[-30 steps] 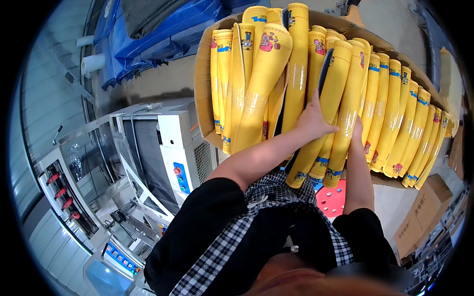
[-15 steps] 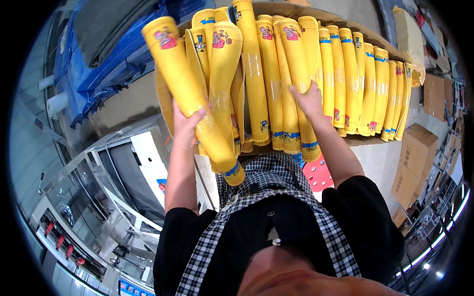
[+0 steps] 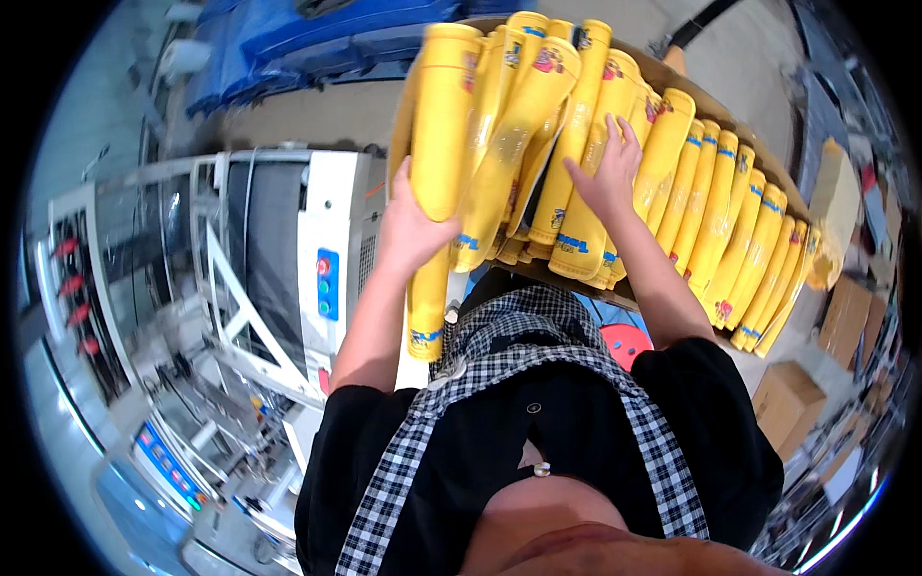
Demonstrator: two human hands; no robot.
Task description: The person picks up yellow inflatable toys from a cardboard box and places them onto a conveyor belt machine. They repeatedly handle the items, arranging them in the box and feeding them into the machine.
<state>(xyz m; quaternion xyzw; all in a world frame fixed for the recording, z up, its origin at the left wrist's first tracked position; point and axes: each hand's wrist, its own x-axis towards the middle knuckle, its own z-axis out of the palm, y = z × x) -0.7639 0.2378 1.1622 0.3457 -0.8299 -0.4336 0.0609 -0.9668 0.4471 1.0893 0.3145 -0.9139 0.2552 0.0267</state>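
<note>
My left hand (image 3: pixel 415 228) is wrapped round the middle of a yellow rolled mat (image 3: pixel 444 125). This roll stands nearly upright at the left end of a cardboard box (image 3: pixel 713 102), its lower end hanging near my apron. Clear shiny film shows on the rolls, with cartoon prints and blue lettering near their ends. Beside it leans a wider yellow roll (image 3: pixel 519 144). My right hand (image 3: pixel 611 180) is spread open over the rolls in the middle of the box; whether its fingers touch them I cannot tell. Several more yellow rolls (image 3: pixel 715 206) stand packed in a row to the right.
On the left is a white-framed machine (image 3: pixel 331 187) with coloured buttons. Blue sheeting (image 3: pixel 240 62) lies behind it at the far left. A red perforated seat (image 3: pixel 626 344) shows below the box. Brown cartons (image 3: pixel 788 408) stand on the floor at right.
The view has swung left, so the box sits further right. The roll in my left hand has gone from slanted to nearly upright. My right hand has come off a roll and spread its fingers.
</note>
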